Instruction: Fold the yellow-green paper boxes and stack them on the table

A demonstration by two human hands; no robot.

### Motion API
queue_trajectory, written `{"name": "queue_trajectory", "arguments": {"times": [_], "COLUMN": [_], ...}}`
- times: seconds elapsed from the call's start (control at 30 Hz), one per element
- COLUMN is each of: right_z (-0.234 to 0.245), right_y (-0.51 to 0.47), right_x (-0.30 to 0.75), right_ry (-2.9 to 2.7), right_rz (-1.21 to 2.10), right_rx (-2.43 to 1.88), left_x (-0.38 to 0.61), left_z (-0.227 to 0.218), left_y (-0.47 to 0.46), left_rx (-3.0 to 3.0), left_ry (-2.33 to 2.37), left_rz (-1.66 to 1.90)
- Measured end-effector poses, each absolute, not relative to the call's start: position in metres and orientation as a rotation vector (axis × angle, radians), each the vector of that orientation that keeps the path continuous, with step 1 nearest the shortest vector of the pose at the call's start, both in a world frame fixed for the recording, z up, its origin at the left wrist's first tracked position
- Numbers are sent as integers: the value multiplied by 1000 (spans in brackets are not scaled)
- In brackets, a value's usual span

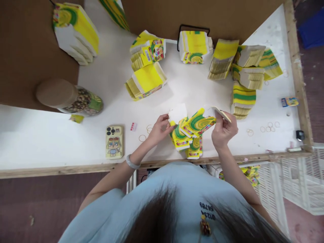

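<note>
My left hand (160, 130) and my right hand (224, 130) hold a flat yellow-and-green printed carton (198, 123) between them, just above the white table (76, 135). The left fingers pinch its white flap on the left end. The right fingers are closed on the white flap at the right end. Under the carton lies a small pile of similar flat cartons (188, 145) near the table's front edge.
Stacks of flat yellow cartons (146, 81) (243, 98) stand across the back and right. A phone in a cartoon case (114, 141) lies at the left, beside a jar (73, 99). Rubber bands (269, 127) are scattered about. A white crate (286, 189) sits below at right.
</note>
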State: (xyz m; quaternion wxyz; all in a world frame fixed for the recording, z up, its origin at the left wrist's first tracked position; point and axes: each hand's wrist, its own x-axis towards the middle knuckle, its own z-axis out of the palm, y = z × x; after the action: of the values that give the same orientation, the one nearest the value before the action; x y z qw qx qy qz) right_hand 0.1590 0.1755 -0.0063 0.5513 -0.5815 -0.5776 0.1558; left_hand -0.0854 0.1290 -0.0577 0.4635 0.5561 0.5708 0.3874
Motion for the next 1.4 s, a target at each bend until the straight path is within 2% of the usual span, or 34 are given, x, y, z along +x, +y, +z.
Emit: {"name": "queue_trajectory", "arguments": {"times": [0.37,0.67,0.93,1.03,1.2,1.4], "right_z": [-38,-27,-30,-31,-23,-12], "right_y": [157,165,160,158,148,135], "right_x": [164,139,124,123,134,158], "right_ry": [-1166,-981,-672,-843,-1209,-1542], "right_rz": [719,1499,1323,1223,921,779], "right_rx": [-1477,-1375,-1343,-1305,-1365,-1484], "left_x": [-77,-72,-75,-79,-84,-85], "left_z": [-54,-56,-66,-67,-59,-39], "left_y": [116,115,111,113,115,115], "left_rx": [1500,1421,1634,1827,2059,1977], "left_ry": [1518,1546,1591,1553,1151,1215], "left_rz": [943,958,1033,1032,806,736]}}
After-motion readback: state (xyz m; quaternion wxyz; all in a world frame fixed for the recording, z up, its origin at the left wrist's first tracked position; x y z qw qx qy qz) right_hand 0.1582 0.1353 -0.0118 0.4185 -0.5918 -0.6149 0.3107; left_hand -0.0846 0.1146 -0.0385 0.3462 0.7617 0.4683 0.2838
